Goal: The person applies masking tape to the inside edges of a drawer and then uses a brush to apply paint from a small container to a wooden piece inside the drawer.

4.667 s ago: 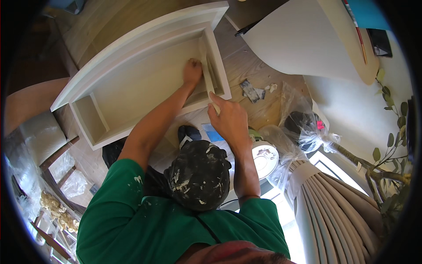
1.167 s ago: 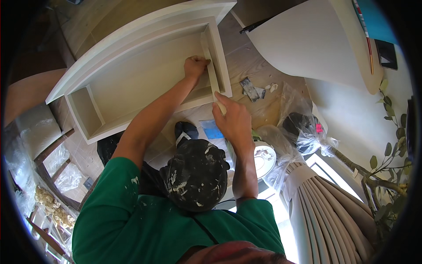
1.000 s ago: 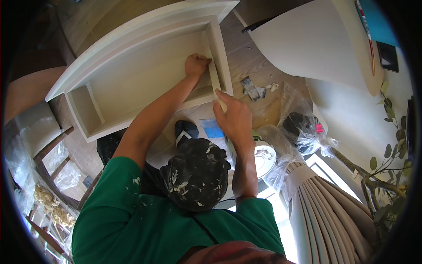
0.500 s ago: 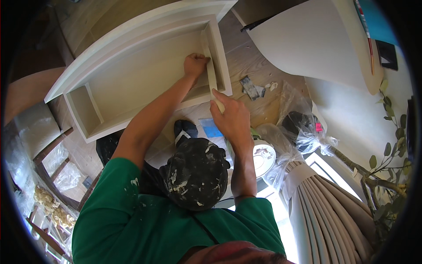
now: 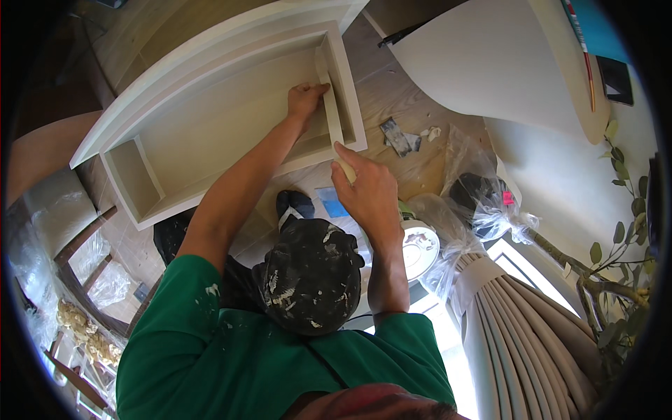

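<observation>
An off-white drawer (image 5: 220,119) with a long curved front lies in front of me, its inside facing up. A pale strip of what looks like masking tape (image 5: 333,119) runs along the inner side of its right end. My left hand (image 5: 305,100) reaches into the drawer, thumb and fingers pinched together at the strip's left edge. Just outside the near right corner, my right hand (image 5: 371,192) grips a cream-coloured tape roll (image 5: 345,169), mostly hidden by the palm. The strip stretches from the roll into the drawer, with the index finger by its near end.
Grey sanding pads (image 5: 397,136) and scraps lie on the wooden floor to the right. A white round-topped bucket (image 5: 418,248) stands by my right forearm. Plastic sheeting (image 5: 441,210), a tied curtain (image 5: 521,336) and a leafy branch (image 5: 616,287) fill the right side. A large white panel (image 5: 490,56) leans at upper right.
My left hand's fingers have shifted slightly, now pointing more toward the strip. My right hand stays at the corner with the roll. The view has moved a little.
</observation>
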Motion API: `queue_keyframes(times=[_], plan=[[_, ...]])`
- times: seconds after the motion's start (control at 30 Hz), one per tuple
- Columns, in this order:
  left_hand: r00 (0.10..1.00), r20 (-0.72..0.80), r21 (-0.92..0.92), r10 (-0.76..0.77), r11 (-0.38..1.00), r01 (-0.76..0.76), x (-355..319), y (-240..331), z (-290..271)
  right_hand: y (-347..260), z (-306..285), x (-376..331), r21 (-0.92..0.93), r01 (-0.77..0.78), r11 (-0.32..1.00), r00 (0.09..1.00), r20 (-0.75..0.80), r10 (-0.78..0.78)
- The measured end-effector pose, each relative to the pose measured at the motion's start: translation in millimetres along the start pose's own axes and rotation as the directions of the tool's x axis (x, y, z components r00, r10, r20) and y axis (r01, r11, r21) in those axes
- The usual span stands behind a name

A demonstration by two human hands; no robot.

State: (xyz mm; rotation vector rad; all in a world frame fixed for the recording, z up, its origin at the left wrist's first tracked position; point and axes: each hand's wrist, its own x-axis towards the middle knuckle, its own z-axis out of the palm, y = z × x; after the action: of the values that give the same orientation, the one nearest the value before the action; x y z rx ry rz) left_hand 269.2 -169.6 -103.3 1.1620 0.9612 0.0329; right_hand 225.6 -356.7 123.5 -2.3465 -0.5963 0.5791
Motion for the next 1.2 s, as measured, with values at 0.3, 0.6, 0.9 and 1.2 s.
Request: queue_keyframes(times=[0.3,0.6,0.9,1.2], plan=[[0.978,-0.151,0.582,0.143,0.813,-0.029,1.7,2.9,6.8,13.5,11.9,4.9,-0.027,-0.013,1.0,1.0,0.005,0.013],[0.971,-0.227,0.626,0.077,0.776,0.085,-7.9,12.3,15.3,6.9,8.7,7.7,-0.018,-0.058,0.998,0.998,0.032,0.059],[0.969,-0.228,0.622,0.09,0.78,0.074,-6.8,10.3,16.6,8.2,10.5,6.5,-0.027,-0.03,0.999,0.999,0.008,0.031],[0.969,-0.224,0.612,0.101,0.789,0.059,-8.8,10.6,15.9,9.8,12.2,7.7,-0.004,-0.052,0.999,0.999,-0.006,0.052]])
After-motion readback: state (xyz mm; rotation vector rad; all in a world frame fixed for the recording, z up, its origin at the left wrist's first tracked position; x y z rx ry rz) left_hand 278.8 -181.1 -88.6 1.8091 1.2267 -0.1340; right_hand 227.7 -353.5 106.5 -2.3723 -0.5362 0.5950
